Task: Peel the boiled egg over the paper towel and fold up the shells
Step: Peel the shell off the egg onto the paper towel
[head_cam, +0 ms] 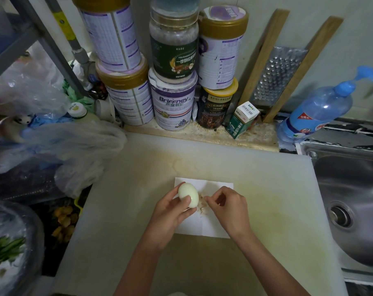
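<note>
A white boiled egg (187, 193), smooth and bare of shell on the side I see, is held upright in my left hand (172, 212), whose thumb and fingers curl round its lower half. It hovers over a white paper towel (215, 184) spread on the pale cutting board (256, 189). A small heap of brownish shell pieces (202, 206) lies on the towel just right of the egg. My right hand (226, 207) is beside the heap, its thumb and forefinger pinched together at the shells' edge; whether a shell bit is between them is unclear.
Stacked tins and jars (172, 99) line the back wall, with a small green carton (242, 119) and a grater (277, 75). A blue bottle (318, 112) stands by the steel sink (352, 199) at right. Plastic bags (59, 146) crowd the left side.
</note>
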`<state>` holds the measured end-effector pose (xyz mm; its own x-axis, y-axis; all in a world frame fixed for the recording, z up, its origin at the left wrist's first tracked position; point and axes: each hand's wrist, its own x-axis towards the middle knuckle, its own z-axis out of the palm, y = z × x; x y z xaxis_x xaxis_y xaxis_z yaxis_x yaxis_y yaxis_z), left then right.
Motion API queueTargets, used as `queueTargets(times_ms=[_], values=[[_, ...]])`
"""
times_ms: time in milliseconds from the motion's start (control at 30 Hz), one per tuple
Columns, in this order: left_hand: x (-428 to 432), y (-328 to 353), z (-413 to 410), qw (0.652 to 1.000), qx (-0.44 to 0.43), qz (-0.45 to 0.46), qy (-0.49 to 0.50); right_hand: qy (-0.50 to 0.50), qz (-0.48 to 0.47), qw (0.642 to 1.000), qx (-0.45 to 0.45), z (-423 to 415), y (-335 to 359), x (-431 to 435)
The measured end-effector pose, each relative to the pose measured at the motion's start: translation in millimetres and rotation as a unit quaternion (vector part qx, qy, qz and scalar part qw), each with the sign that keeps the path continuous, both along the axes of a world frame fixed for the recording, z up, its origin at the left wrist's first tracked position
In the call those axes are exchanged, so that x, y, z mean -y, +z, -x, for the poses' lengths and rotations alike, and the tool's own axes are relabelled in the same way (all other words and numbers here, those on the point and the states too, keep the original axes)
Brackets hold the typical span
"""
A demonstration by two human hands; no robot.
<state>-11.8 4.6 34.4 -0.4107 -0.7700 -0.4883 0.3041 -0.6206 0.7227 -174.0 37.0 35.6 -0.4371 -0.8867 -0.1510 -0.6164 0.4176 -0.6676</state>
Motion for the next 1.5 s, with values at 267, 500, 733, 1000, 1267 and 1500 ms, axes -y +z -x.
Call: queueTargets(times_ms=[267, 500, 733, 1000, 1267, 1500], values=[[1, -3, 2, 0.997, -0.061, -0.056, 0.002, 0.11, -0.029, 0.993, -0.039, -1, 8, -4], [1, 0, 5, 0.998, -0.06, -0.029, -0.019, 0.088, 0.015, 0.996, -0.021, 2, 27, -2], [2, 4, 6, 0.989, -0.134, -0.053, -0.023, 0.172, 0.019, 0.974, 0.145, 1, 44, -1], [4, 10, 5, 0.986, -0.141, -0.013, -0.085, 0.08, 0.069, 0.962, 0.252, -8, 45, -1], [1, 14, 12, 0.987, -0.139, -0.021, -0.078, -0.006, 0.133, 0.95, 0.283, -11, 47, 3], [2, 12, 12, 0.99, -0.089, -0.022, -0.105, -0.02, 0.121, 0.97, 0.21, 0, 49, 2]])
